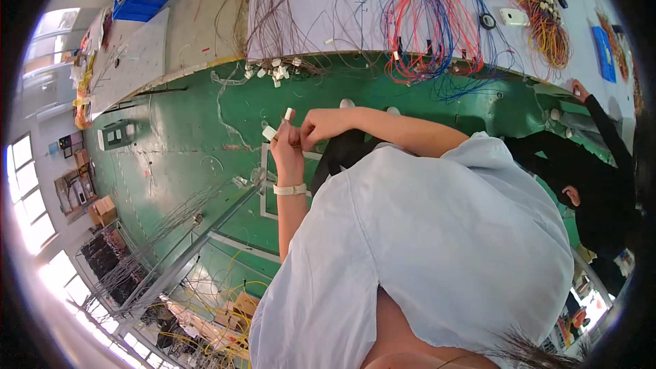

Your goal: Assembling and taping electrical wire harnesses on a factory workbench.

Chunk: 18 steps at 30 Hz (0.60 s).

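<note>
White connectors (269, 133) jut from left hand (288, 147), gripped in fingers; right hand (321, 127) beside, cannot tell what fingers hold.

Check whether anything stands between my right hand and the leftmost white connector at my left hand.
Yes: the left hand itself. Its fingers lie between the right hand and that white connector. No other object is visible between them; whether the hands touch is too small to tell.
</note>
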Tool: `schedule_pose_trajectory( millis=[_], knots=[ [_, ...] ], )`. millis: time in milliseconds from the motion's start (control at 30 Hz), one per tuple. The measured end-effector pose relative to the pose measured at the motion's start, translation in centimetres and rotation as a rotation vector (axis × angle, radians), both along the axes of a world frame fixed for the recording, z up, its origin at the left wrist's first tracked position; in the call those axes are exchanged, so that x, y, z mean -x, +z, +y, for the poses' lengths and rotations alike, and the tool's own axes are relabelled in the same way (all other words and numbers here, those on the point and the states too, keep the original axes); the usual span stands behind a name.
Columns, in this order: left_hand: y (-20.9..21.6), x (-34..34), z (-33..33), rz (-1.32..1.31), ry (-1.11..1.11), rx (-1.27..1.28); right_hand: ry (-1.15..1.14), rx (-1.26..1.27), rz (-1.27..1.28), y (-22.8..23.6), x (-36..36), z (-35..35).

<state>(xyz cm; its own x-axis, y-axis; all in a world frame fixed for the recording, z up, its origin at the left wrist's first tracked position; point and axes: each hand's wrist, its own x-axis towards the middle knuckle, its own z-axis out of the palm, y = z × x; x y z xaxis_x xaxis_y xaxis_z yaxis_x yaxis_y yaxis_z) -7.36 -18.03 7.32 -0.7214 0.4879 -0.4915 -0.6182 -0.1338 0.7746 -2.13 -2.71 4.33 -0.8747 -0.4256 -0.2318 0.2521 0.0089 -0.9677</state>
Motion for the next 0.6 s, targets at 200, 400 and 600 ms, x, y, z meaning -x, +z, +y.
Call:
schedule_pose_trajectory(
  millis=[200,400,600],
  knots=[
    [2.0,-2.7,-2.2,0.381,-0.464,0.624,-0.407,0.905,-0.746,-2.5,1.2,2.5],
    [-2.7,-3.7,-12.1,-0.032,-0.520,0.733,-1.194,1.303,-0.575,-3.5,2.3,11.9],
    [-7.6,-2.4,-30.2,0.026,0.504,0.451,-1.271,1.132,-0.554,-7.1,-7.0,19.2]
  ],
)
